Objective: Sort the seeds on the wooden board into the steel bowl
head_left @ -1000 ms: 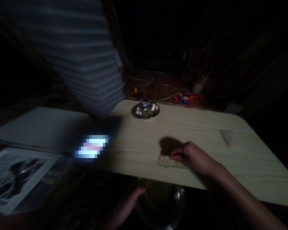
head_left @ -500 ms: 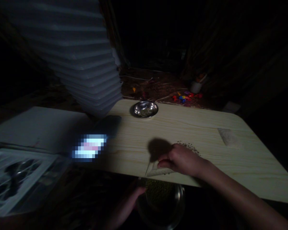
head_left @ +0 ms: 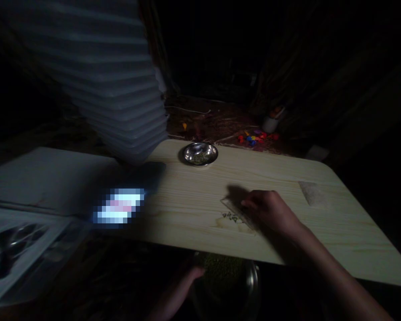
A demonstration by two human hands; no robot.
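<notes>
My right hand (head_left: pixel 270 210) rests on the pale wooden table (head_left: pixel 287 240), fingers closed on a thin flat card (head_left: pixel 235 208) held edge-down on the surface. A small heap of green grains (head_left: pixel 231 217) lies just in front of the card. Below the table's near edge my left hand (head_left: pixel 183 285) grips the rim of a large metal bowl (head_left: pixel 250 278) filled with green grains. The room is dark and fine detail is lost.
A small steel dish (head_left: pixel 199 153) with some grains sits at the table's far edge. A tall stack of white trays (head_left: pixel 113 89) rises at the left. A lit screen (head_left: pixel 118 206), a flat white board (head_left: pixel 47 178) and a scrap of paper (head_left: pixel 312 192) also lie about.
My right hand had drawn the card to the table's near edge above the bowl; now it has moved back up and to the right, behind a small heap of grains. The left hand kept the bowl.
</notes>
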